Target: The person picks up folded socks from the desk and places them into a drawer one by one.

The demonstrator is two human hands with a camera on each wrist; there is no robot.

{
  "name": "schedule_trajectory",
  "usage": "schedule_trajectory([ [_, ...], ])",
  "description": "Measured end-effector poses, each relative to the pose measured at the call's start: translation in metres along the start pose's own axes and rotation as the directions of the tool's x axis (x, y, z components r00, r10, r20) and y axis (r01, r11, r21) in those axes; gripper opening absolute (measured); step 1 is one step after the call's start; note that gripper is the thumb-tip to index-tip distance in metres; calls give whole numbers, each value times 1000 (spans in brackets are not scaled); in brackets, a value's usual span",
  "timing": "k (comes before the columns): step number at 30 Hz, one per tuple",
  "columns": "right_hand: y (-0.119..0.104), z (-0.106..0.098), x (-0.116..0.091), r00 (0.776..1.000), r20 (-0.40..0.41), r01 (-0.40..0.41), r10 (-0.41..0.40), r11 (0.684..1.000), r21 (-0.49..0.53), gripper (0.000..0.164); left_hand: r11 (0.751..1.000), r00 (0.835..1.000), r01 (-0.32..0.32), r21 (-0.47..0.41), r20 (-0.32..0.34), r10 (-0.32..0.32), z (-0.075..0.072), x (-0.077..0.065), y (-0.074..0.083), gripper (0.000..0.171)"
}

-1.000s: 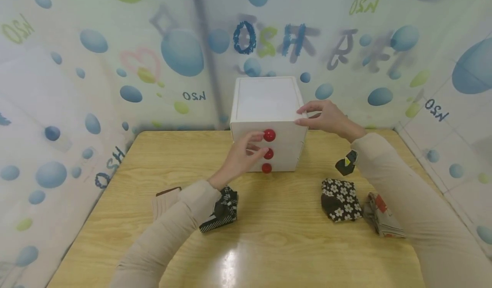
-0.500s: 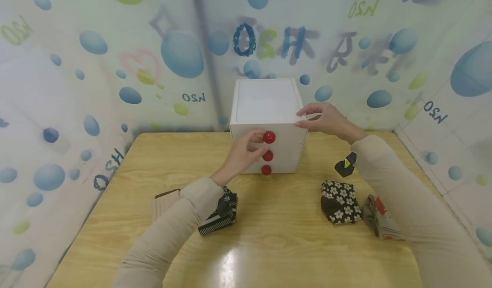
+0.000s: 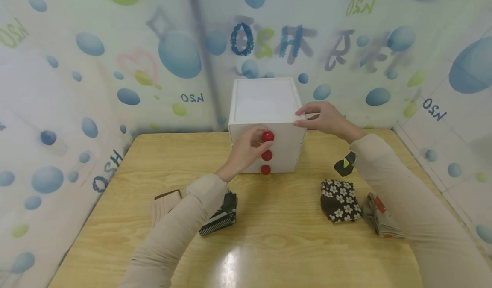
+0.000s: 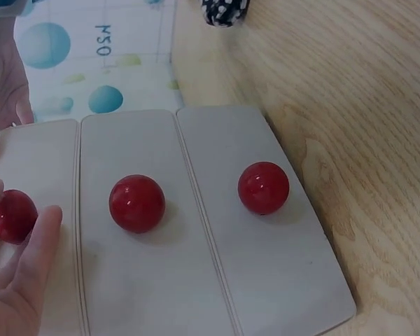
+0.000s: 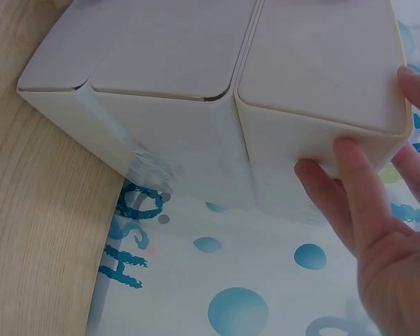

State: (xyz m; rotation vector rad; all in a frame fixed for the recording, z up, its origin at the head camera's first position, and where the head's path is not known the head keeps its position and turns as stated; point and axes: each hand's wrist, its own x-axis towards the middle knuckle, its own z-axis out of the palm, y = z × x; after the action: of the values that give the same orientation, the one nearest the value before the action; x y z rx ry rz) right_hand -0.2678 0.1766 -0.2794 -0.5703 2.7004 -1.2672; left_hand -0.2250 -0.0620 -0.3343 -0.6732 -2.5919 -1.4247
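A white drawer box (image 3: 265, 102) stands at the back of the table, its three stacked drawer fronts each bearing a round red knob. My left hand (image 3: 244, 151) has thumb and fingers on either side of the top knob (image 4: 14, 215), holding it. Below, the middle knob (image 4: 137, 204) and bottom knob (image 4: 263, 187) are untouched. With my right hand (image 3: 324, 118) I grip the box's upper right corner; in the right wrist view, several fingers (image 5: 364, 189) lie against the side wall. All the drawers look closed.
Folded cloth pieces resembling socks lie on the wooden table (image 3: 276, 254): black with white flowers (image 3: 341, 200), grey with red (image 3: 382, 217), a small dark one with yellow (image 3: 344, 165), beige striped (image 3: 165, 204) and black patterned (image 3: 224, 215). A printed curtain (image 3: 173, 108) hangs behind.
My left hand has moved slightly to the right and closed its thumb and fingers in around the top knob. My right hand stays at the box corner.
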Motion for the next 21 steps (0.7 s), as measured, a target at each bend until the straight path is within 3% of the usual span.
schedule_trajectory([
  [8, -4, 0, -2, 1000, -2, -7, 7, 1000, -6, 41, 1000, 998, -24, 16, -56, 25, 4, 1, 0, 29],
  [21, -1, 2, -2, 1000, -13, -3, 3, 1000, 2, 41, 997, 996, -35, 62, -77, 40, 7, 1, -2, 26],
])
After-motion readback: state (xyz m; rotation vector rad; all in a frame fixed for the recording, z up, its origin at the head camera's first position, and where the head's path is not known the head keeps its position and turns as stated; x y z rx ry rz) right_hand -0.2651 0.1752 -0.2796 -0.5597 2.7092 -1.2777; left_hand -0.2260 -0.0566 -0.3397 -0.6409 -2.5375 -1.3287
